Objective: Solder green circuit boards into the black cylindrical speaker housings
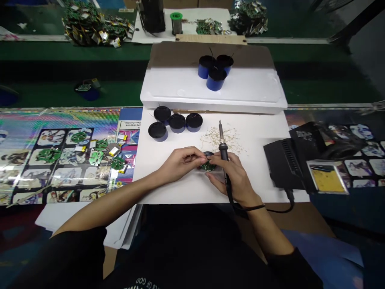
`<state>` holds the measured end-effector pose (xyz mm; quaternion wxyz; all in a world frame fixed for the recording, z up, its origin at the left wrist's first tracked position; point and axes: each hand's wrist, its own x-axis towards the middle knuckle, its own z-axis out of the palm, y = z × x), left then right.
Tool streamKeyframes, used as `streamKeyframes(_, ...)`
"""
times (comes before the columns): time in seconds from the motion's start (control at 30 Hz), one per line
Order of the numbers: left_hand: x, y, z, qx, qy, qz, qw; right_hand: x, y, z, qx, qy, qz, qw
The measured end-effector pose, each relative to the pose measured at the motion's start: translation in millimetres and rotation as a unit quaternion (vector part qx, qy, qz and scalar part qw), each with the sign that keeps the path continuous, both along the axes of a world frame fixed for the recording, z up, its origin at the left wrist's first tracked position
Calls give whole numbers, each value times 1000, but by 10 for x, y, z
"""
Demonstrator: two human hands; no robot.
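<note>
My right hand (231,176) is shut around the black handle of a soldering iron (223,147), whose metal tip points up and away from me. My left hand (182,162) pinches a small green circuit board (208,166) at its fingertips. The board sits against a round black-capped object (208,154), partly hidden by my fingers. Close to the board, the iron's handle passes above my right fingers. Several black-capped blue cylinders (177,123) stand on the white work sheet (168,188) to the left of my hands.
Pale solder scraps (221,138) lie scattered beyond my hands. A white foam box (210,90) holds more blue cylinders (215,72). A black soldering station (284,164) stands right, its cable near my right wrist. Green boards (48,155) lie on a printed mat (27,160) at left.
</note>
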<state>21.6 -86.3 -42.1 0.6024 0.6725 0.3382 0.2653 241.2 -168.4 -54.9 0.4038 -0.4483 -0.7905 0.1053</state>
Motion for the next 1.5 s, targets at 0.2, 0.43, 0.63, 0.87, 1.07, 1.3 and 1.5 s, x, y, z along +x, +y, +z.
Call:
streamKeyframes(0.2,1,-7,6,92,-6,-31,995,-80,9,112,-67,162,-27,984)
streamKeyframes(0.43,0,4,-8,139,-13,-45,989,-188,91,145,-104,235,-55,965)
streamKeyframes(0.63,-3,12,7,141,5,-32,989,-193,100,78,-146,286,-63,945)
streamKeyframes(0.87,-10,8,51,145,-22,10,989,-222,83,112,-91,257,-80,959)
streamKeyframes(1.07,-1,4,63,81,-23,23,996,-199,75,73,-90,267,-103,954)
streamKeyframes(1.3,22,-4,81,41,-25,23,999,-213,86,77,-111,270,-97,951)
streamKeyframes(1.5,19,-3,72,48,-35,21,998,-255,106,136,-120,284,-70,949)
